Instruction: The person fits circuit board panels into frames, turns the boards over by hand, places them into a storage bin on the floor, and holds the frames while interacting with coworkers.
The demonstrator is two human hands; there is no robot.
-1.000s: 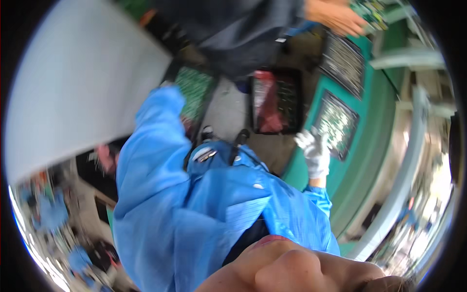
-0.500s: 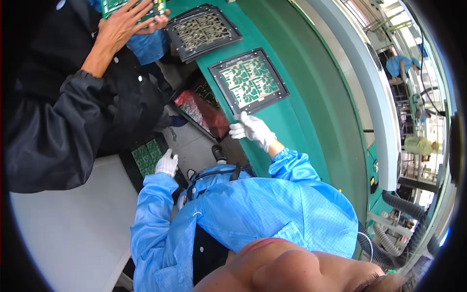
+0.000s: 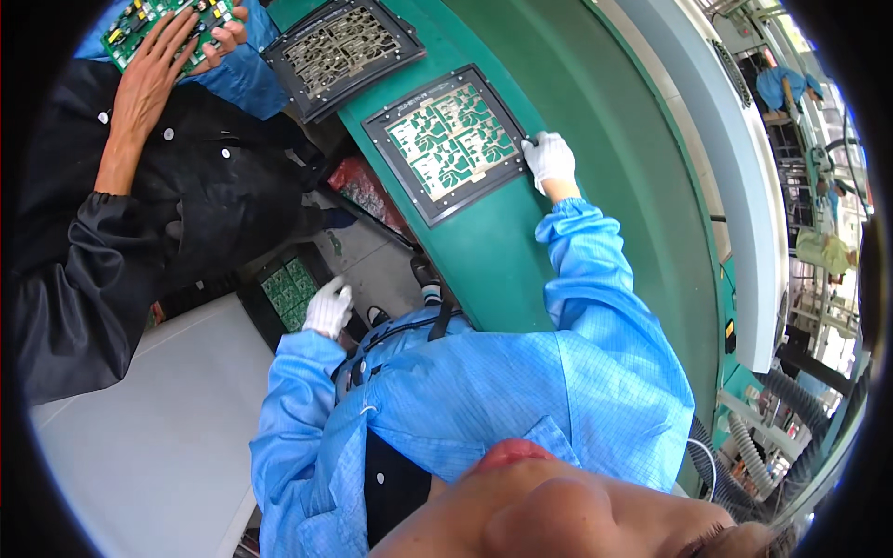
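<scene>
My right hand (image 3: 551, 160), in a white glove, grips the right edge of a black square frame (image 3: 441, 212). Within that frame lies a pale cut-out panel (image 3: 456, 139) with green showing through its openings. The frame rests flat on the green bench. My left hand (image 3: 327, 307), also gloved in white, hangs low by my body with loosely bent fingers apart and nothing visible in it. Close beside it, lower down, are green circuit boards (image 3: 288, 290) in a dark tray.
A co-worker on the left holds a populated green circuit board (image 3: 153, 33) in both hands. Another black frame (image 3: 346, 51) with a cut-out panel lies farther along the bench (image 3: 493, 251). Red plastic wrap (image 3: 367, 191) sits beside the bench; a white panel (image 3: 158, 418) stands lower left.
My right hand has moved from the frame's near corner to its right edge and closed on it. My left hand stays low. The whole view has shifted somewhat.
</scene>
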